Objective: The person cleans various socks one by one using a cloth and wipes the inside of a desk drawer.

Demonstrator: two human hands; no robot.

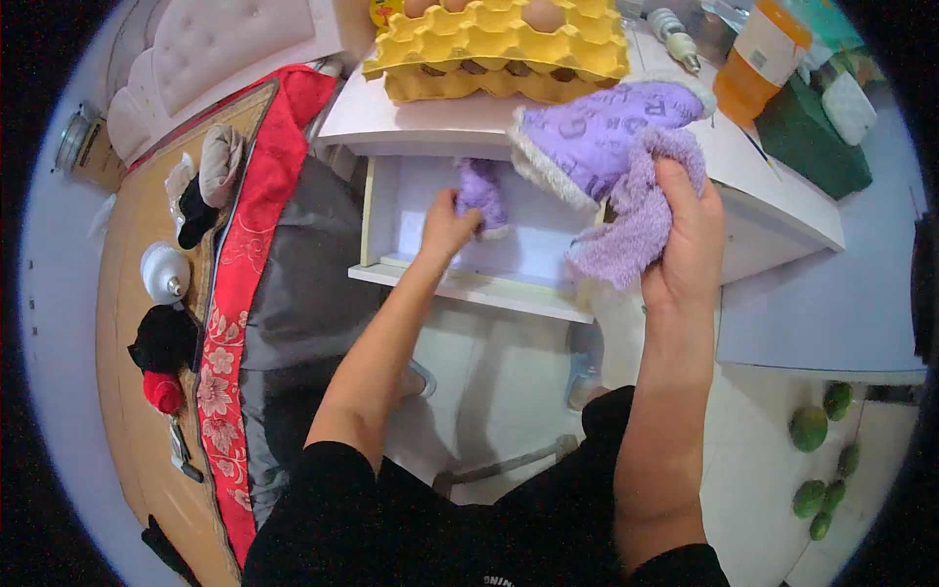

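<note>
My left hand (452,229) reaches into the open white drawer (465,291), its fingers closed on a purple fabric piece with pale trim (483,196). Part of that piece is covered by the fingers. Raised to the right of the drawer, my right hand (691,230) grips a fluffy purple cloth (626,245), which hangs down to the left. Just behind the cloth, a purple printed fabric piece with white fleecy edges (611,137) overhangs the front edge of the white tabletop (411,115).
Stacked yellow egg trays (499,49) with eggs stand behind the drawer. An orange bottle (758,64), a dark green box (817,127) and a light bulb (675,39) sit at the right. Left is a bed with a red floral border (220,391). Several green fruits (810,428) lie on the floor.
</note>
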